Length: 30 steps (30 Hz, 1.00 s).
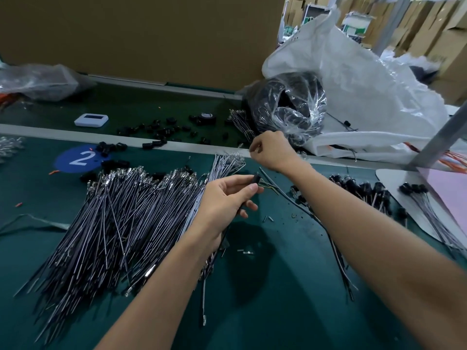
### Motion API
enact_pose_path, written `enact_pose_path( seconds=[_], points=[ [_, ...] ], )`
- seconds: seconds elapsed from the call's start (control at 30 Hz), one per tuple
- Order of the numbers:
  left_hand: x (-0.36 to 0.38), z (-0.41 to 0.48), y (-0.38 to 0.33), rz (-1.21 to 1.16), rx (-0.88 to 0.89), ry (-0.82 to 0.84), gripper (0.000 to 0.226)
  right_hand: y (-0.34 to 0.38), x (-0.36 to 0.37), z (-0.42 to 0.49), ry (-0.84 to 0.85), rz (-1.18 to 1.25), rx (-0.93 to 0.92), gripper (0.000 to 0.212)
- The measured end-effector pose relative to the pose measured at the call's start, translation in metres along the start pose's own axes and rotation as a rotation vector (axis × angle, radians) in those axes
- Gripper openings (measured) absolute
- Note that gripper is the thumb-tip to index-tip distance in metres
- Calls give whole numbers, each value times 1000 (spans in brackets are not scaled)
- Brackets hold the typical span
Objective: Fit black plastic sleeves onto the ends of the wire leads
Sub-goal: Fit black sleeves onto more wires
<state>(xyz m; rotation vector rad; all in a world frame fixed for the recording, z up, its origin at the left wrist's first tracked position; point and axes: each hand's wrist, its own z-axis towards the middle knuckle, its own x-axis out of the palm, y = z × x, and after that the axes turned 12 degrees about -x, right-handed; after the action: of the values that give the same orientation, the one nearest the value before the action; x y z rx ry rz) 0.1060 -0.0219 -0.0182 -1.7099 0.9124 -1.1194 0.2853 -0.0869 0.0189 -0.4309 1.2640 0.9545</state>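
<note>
A big fan of grey wire leads (121,223) with metal terminals lies on the green mat. My left hand (225,200) holds a small black plastic sleeve (256,178) between thumb and fingers, with a dark lead running down under the palm. My right hand (270,150) reaches far forward with its fingers curled near the tips of a small wire bundle (242,125) by the plastic bag; what it pinches is hidden. Loose black sleeves (161,130) are scattered along the back strip.
A clear bag of black parts (290,107) sits inside a large white sack (366,92) at the back right. Finished leads with black caps (366,193) lie at the right on a white sheet. A white device (91,120), a tape roll (206,117) and a blue "2" sticker (78,159) lie left.
</note>
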Motion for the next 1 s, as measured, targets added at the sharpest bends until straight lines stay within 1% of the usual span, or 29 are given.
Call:
enact_pose_path(
  seconds=[0.07, 0.1, 0.2, 0.23, 0.33, 0.4, 0.5, 0.67, 0.87, 1.0],
  points=[
    [2, 0, 0, -15, 12, 5, 13, 6, -10, -24, -95, 119, -13, 16],
    [2, 0, 0, -14, 18, 5, 12, 10, -15, -40, -146, 229, -12, 14],
    [2, 0, 0, 14, 38, 17, 9, 20, -26, -91, -336, 710, 45, 7],
    [2, -1, 0, 26, 45, 28, 9, 23, -28, -104, -396, 818, 72, 8],
    [2, -1, 0, 110, 75, 62, 12, 31, -27, -131, -494, 976, 102, 7],
    [4, -3, 1, 193, 93, 101, 14, 34, -23, -141, -506, 974, 66, 8],
    [6, -3, 3, 262, 119, 138, 16, 33, -16, -148, -498, 894, 23, 13],
    [7, -2, 4, 269, 151, 161, 18, 30, -15, -151, -566, 960, 29, 13],
    [5, -1, 5, 277, 171, 159, 19, 27, -17, -151, -519, 909, 39, 17],
    [6, -2, 7, 278, 179, 160, 18, 26, -18, -152, -537, 885, 19, 15]
  ],
)
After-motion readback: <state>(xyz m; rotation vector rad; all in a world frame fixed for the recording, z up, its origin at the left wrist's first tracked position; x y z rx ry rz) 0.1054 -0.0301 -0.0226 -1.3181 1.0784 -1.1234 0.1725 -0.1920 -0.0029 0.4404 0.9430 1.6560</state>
